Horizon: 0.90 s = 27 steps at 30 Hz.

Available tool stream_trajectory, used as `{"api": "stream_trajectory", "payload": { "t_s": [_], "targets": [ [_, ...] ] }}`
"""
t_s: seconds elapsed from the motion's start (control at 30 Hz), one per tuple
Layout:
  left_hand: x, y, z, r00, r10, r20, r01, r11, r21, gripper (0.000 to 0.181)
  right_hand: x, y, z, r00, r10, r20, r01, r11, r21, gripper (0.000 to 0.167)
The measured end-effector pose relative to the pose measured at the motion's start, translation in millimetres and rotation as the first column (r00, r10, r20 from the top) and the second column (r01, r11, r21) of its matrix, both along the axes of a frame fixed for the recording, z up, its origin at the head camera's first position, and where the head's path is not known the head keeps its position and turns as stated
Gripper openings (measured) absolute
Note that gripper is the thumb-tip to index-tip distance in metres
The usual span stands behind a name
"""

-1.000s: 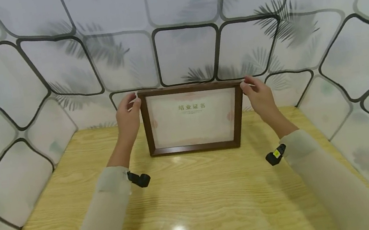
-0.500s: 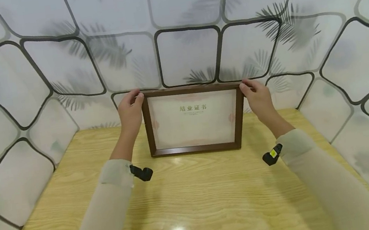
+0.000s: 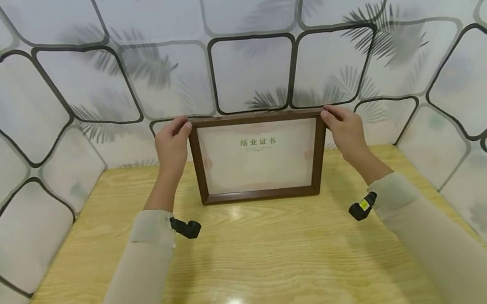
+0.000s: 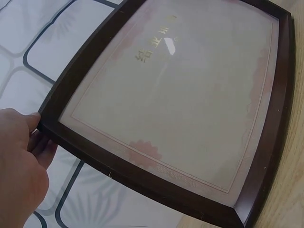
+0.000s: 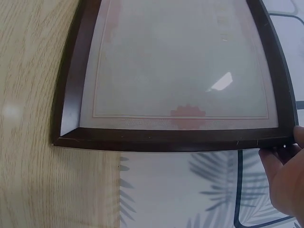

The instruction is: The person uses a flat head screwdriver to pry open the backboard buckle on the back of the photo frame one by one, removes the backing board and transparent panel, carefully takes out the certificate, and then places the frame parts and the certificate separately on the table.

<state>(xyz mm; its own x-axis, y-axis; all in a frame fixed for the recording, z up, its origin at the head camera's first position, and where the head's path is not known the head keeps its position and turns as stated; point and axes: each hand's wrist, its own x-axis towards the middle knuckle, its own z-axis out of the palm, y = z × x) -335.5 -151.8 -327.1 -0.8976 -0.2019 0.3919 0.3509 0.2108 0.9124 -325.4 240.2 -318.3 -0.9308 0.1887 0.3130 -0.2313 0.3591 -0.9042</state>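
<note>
A dark brown picture frame (image 3: 261,194) with a pale certificate (image 3: 257,168) behind its glass stands upright near the back of the wooden table. My left hand (image 3: 171,149) pinches its upper left corner, thumb in front and fingers behind. At the upper right corner my right hand (image 3: 347,132) pinches it the same way. In the left wrist view the thumb of the left hand (image 4: 21,166) lies on the frame's corner (image 4: 50,124). The right wrist view shows the right hand (image 5: 287,178) at the other corner, its fingers partly hidden behind the frame (image 5: 180,140).
The light wooden table (image 3: 258,259) reaches back to a wall (image 3: 255,72) patterned with dark outlines and grey leaves. Similar side walls (image 3: 5,118) close in at left and right. A small black camera (image 3: 186,227) sits on each wrist.
My left hand has moved in from just beside the frame's upper left corner and now grips it. The right hand keeps its hold at the other corner. The frame stays upright.
</note>
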Motion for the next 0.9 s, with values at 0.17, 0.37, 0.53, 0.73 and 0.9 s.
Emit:
{"api": "stream_trajectory", "payload": {
  "t_s": [0.17, 0.37, 0.53, 0.73, 0.9],
  "targets": [
    [4.7, -0.7, 1.2, 1.000, -0.006, -0.006, 0.006, 1.000, 0.012, 0.037, 3.7, 2.8, -0.3, 0.999, 0.032, 0.012, -0.032, 0.998, -0.050, 0.050],
    [15.5, -2.9, -1.4, 1.000, -0.020, -0.017, 0.020, 1.000, 0.021, 0.038, 12.8, 3.4, -2.3, 0.999, 0.043, 0.013, -0.041, 0.996, -0.083, 0.050],
    [25.1, -4.1, -3.7, 0.999, -0.029, -0.018, 0.029, 1.000, 0.006, 0.040, 28.2, 4.2, -2.8, 0.999, 0.041, 0.020, -0.039, 0.995, -0.092, 0.051],
    [35.6, -6.1, -8.6, 1.000, -0.019, -0.016, 0.019, 1.000, -0.016, 0.041, 42.7, 6.7, -4.7, 0.997, 0.071, 0.036, -0.064, 0.983, -0.174, 0.054],
    [48.7, -6.0, -9.8, 1.000, -0.025, 0.015, 0.025, 1.000, 0.000, 0.043, 50.2, 3.5, -5.3, 0.999, 0.039, 0.016, -0.036, 0.984, -0.177, 0.052]
  ]
}}
